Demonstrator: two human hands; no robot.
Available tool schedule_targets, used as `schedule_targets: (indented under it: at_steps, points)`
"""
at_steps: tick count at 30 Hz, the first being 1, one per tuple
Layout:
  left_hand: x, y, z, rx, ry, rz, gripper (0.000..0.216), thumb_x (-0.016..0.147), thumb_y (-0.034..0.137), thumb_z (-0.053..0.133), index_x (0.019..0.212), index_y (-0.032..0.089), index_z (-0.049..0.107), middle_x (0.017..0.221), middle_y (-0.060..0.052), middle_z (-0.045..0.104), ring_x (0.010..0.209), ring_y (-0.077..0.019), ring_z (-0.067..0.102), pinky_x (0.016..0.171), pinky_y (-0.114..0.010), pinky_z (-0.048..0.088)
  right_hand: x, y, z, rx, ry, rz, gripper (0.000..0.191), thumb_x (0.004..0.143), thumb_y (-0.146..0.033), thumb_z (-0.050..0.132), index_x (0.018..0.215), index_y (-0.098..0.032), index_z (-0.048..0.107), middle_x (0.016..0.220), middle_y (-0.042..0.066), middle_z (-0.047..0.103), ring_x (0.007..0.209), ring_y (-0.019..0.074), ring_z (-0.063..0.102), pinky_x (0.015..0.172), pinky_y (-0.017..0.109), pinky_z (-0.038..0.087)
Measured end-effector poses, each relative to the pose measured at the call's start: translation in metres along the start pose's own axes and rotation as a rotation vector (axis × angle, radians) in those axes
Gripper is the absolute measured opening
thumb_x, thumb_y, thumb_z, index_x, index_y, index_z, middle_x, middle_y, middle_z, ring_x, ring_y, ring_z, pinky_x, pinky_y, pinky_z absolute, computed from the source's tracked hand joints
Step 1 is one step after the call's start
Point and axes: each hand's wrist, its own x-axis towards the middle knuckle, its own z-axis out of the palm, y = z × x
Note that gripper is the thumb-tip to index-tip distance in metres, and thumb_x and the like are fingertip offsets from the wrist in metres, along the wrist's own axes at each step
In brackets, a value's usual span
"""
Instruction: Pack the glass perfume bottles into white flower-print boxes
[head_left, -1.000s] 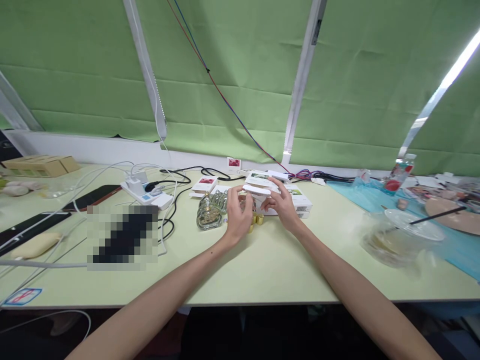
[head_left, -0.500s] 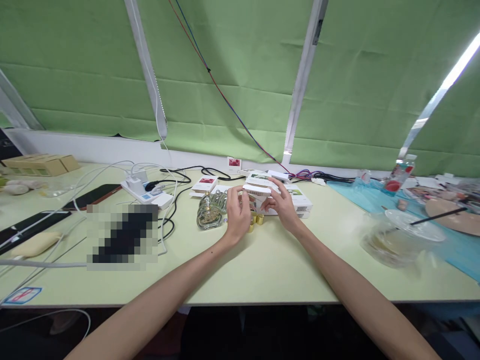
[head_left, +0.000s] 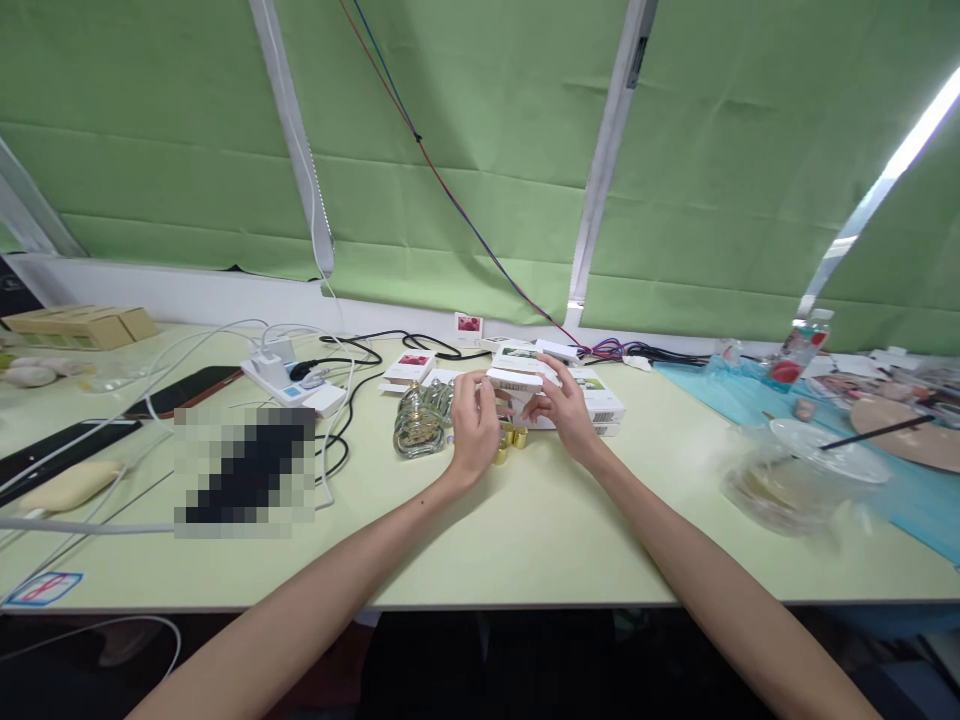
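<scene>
Between both hands is a small white box (head_left: 515, 381) with a barcode on the end facing me. My left hand (head_left: 474, 428) grips its left side, fingers closed on it. From the right, my right hand (head_left: 564, 410) holds it with thumb and fingertips. Several gold caps (head_left: 519, 437) stand on the table just below the box. Clear glass bottles (head_left: 418, 432) are grouped to the left of my left hand. More white boxes (head_left: 602, 408) lie stacked behind my right hand, partly hidden by it. A white box with a red picture (head_left: 411, 366) sits behind the bottles.
A white power strip (head_left: 289, 388) with tangled cables lies left, near phones (head_left: 184, 391). At right are a plastic cup with a straw (head_left: 795, 480) and a bottle (head_left: 799, 350) on blue sheeting (head_left: 697, 395). Cardboard boxes (head_left: 82, 327) stand far left.
Almost nothing differs. Both hands keep their hold on the white box, and the view has shifted only very slightly.
</scene>
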Motion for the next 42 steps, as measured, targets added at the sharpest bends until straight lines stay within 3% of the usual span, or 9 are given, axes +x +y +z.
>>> schedule_targets:
  at_steps: [14,31,36,42]
  points:
    - [0.0027,-0.0002,0.0007,-0.154,0.029,-0.06,0.029,0.095,0.044,0.056,0.085,0.017,0.059,0.108,-0.006,0.05,0.078,-0.0122,0.063,0.063,-0.028,0.063,-0.0014,-0.0001,-0.0013,-0.033,-0.016,-0.019,0.063,0.085,-0.052,0.064,0.139,-0.028,0.044,0.064,-0.004,0.064,0.058,0.0199,0.067,0.055,0.031,0.048]
    - [0.0044,-0.0012,-0.0006,-0.086,0.061,-0.052,0.029,0.093,0.041,0.059,0.077,0.017,0.059,0.105,-0.006,0.053,0.069,-0.0104,0.061,0.058,-0.028,0.06,-0.0015,0.0005,-0.0025,-0.015,-0.045,-0.045,0.064,0.083,-0.052,0.068,0.138,-0.029,0.046,0.075,-0.002,0.063,0.059,0.0174,0.066,0.053,0.028,0.048]
    - [0.0059,-0.0006,-0.0013,-0.083,0.075,-0.069,0.028,0.092,0.036,0.06,0.073,0.016,0.058,0.104,-0.006,0.054,0.058,-0.0077,0.057,0.057,-0.031,0.059,-0.0021,0.0004,-0.0031,-0.016,-0.055,-0.05,0.062,0.084,-0.051,0.066,0.138,-0.029,0.046,0.076,-0.002,0.063,0.059,0.017,0.066,0.054,0.028,0.047]
    - [0.007,0.0011,-0.0019,-0.094,0.087,-0.083,0.025,0.089,0.027,0.06,0.068,0.015,0.061,0.102,-0.007,0.053,0.062,-0.0092,0.059,0.057,-0.029,0.057,-0.0021,0.0007,-0.0033,-0.013,-0.059,-0.066,0.06,0.085,-0.049,0.064,0.138,-0.03,0.045,0.077,-0.003,0.063,0.06,0.016,0.065,0.054,0.027,0.047]
